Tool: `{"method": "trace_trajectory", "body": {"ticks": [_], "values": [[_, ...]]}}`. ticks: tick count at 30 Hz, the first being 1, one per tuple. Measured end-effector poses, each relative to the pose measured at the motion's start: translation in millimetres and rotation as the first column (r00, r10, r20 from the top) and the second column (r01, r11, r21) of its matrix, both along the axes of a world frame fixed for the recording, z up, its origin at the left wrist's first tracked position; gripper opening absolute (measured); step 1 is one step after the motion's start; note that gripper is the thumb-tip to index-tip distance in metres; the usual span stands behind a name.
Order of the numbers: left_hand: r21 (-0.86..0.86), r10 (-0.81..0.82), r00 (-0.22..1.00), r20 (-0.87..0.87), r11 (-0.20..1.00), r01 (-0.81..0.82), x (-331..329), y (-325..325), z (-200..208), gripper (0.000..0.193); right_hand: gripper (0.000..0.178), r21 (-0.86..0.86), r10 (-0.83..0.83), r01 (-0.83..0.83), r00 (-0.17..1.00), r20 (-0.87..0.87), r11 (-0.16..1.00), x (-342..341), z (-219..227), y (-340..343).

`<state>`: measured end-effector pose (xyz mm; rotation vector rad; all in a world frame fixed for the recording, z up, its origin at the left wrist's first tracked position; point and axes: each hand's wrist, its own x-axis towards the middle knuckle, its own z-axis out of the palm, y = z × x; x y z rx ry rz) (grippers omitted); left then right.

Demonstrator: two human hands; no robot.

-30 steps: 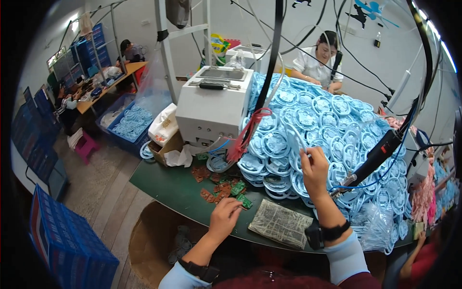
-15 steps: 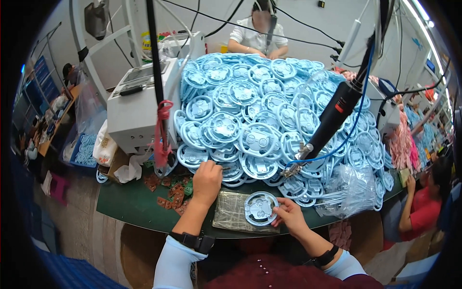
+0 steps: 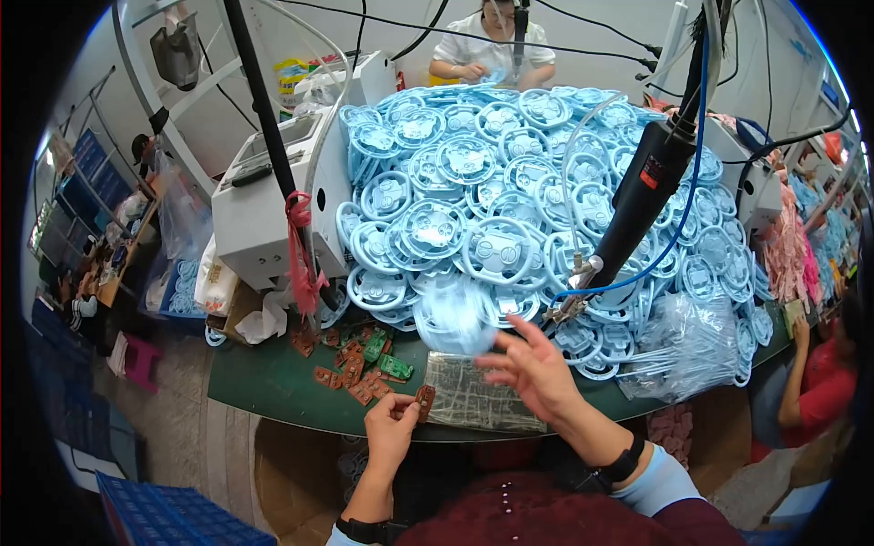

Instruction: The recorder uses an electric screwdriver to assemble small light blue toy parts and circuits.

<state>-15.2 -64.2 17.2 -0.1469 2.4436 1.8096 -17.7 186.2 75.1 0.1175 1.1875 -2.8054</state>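
My left hand [image 3: 391,428] pinches a small brown circuit board [image 3: 425,403] at the near edge of the table, beside the left end of a flat block wrapped in clear tape [image 3: 487,396]. Over the block's far side my right hand [image 3: 533,369] has its fingers spread. Just off its fingertips is a light-blue wheel-shaped plastic part [image 3: 455,318], smeared by motion, in front of a big heap of similar parts [image 3: 501,250]. Brown boards [image 3: 353,369] and several green ones [image 3: 394,367] lie loose to the left of the block.
A black power tool [image 3: 651,182] with a metal tip hangs over the heap's right side. A grey-white machine [image 3: 273,200] and a black pole with pink ties [image 3: 299,227] stand left. Clear plastic bags [image 3: 683,346] lie right. A person [image 3: 492,55] sits behind the heap, another [image 3: 819,364] at right.
The blue part has gone from the block to the heap's near edge, away from my right hand, whose fingers have spread. My left hand has come nearer with a brown board. The view has shifted slightly.
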Motion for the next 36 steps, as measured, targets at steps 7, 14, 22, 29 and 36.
{"method": "trace_trajectory", "body": {"ticks": [7, 14, 22, 29, 36], "values": [[-0.038, -0.074, 0.996, -0.053, 0.997, 0.072, 2, 20, 4, 0.020, 0.045, 0.910, 0.288, 0.374, 0.865, -0.412, 0.179, -40, -36, -21], [-0.330, -0.264, 0.924, -0.277, 0.929, 0.166, 5, 22, 8, 0.017, 0.005, 0.722, 0.418, 0.627, 0.763, -0.494, -0.292, -83, -38, -30], [-0.471, -0.318, 0.868, -0.382, 0.875, 0.114, 6, 27, 9, 0.012, 0.016, 0.713, 0.381, 0.682, 0.710, -0.593, -0.161, 10, -23, 12], [-0.534, -0.429, 0.766, -0.479, 0.835, 0.134, -6, 36, 19, 0.013, 0.033, 0.746, 0.394, 0.613, 0.772, -0.498, -0.259, 68, -62, 44], [-0.579, -0.549, 0.733, -0.402, 0.772, 0.260, -9, 32, 20, 0.016, 0.035, 0.748, 0.316, 0.624, 0.774, -0.549, -0.226, 69, -66, 43]]}}
